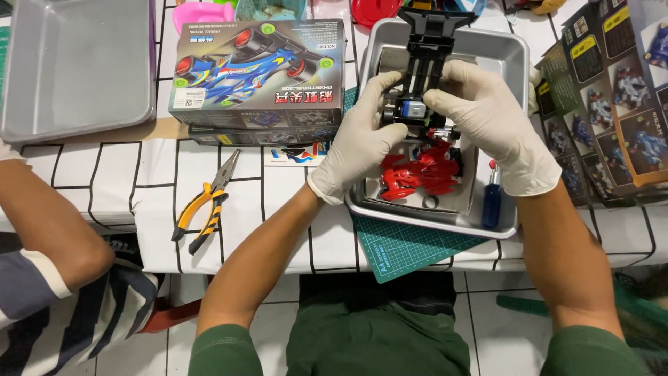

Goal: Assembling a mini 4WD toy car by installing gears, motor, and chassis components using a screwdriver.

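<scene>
Both my hands wear white gloves and hold a black toy car chassis (422, 63) over a metal tray (511, 59). My left hand (362, 132) grips the chassis from the left side, my right hand (487, 118) from the right. A small blue and silver motor (412, 109) sits in the chassis between my thumbs. Red plastic parts (417, 174) lie in the tray under my hands. A blue-handled screwdriver (492, 198) rests at the tray's right side.
A toy car kit box (257, 69) lies left of the tray, with yellow-handled pliers (205, 202) in front of it. A second grey tray (76, 66) sits far left. A green cutting mat (407, 251) lies under the tray. Another person's arm (49, 223) reaches in at left. Printed sheets (612, 97) lie at right.
</scene>
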